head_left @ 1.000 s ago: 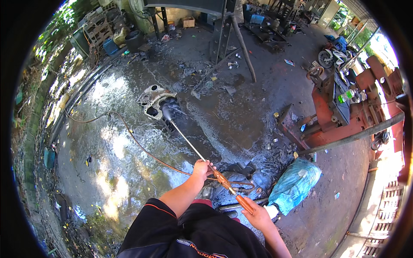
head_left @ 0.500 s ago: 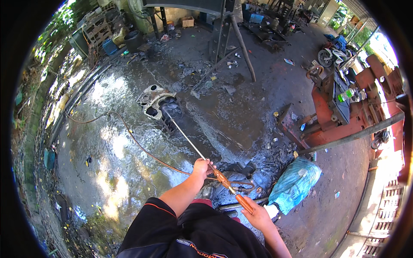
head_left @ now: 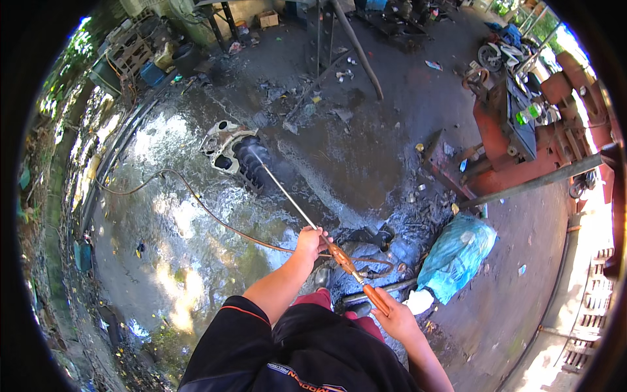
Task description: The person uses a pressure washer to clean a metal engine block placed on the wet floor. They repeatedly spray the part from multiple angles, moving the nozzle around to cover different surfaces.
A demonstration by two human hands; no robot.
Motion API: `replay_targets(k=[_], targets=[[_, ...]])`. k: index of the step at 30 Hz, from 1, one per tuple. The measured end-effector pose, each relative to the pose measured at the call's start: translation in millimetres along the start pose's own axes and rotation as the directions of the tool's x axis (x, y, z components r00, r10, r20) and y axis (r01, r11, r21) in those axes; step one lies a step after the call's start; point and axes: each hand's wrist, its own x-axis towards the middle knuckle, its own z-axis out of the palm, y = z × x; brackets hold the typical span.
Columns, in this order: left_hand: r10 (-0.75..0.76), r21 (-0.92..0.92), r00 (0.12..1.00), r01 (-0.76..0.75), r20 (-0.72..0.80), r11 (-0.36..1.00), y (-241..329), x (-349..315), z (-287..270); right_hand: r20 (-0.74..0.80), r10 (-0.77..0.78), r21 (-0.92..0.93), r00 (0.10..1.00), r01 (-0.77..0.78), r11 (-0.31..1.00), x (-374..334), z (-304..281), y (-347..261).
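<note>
Held by 2 closed hands, in the head view: long spray lance point(head_left: 289, 196), left hand point(head_left: 310, 241) wrapped round the metal rod, right hand point(head_left: 398, 319) round the orange rear handle point(head_left: 375, 299). Leftward: broad stretch of wet floor point(head_left: 147, 228), crossed by 1 thin brown hose point(head_left: 262, 244). Rightward, tighter room: blue plastic bag point(head_left: 460, 255) near the right hand; beyond, red metal frame point(head_left: 491, 129) and 1 slanting pole point(head_left: 532, 182). Ahead and slightly left, well apart from both hands: metal engine block point(head_left: 228, 144) on the floor, lance tip at its dark side, misty spray there; contact unclear.
</note>
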Motion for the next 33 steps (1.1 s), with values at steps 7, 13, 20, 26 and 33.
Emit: replay_targets(k=[7,13,20,26,33], targets=[[-0.05,0.074,0.998,0.053,-0.046,0.996,-39,5,13,0.012,0.02,0.004,1.0,-0.02,1.0,-18,-6,23],[-0.08,0.065,0.992,0.087,-0.095,0.994,-83,-8,29,0.032,0.015,-0.007,0.999,-0.015,1.0,-41,-27,53],[-0.006,0.03,0.992,0.01,-0.126,1.0,-154,-37,64,0.111,-0.024,0.014,0.994,0.023,1.0,-82,-71,131],[0.056,0.108,0.982,-0.036,-0.182,0.993,-217,-67,112,0.069,-0.09,0.048,0.994,0.087,0.995,-124,-104,213],[0.093,0.082,0.966,-0.075,-0.241,0.994,-278,-85,154,0.077,-0.066,0.088,0.995,0.06,0.994,-170,-132,272]])
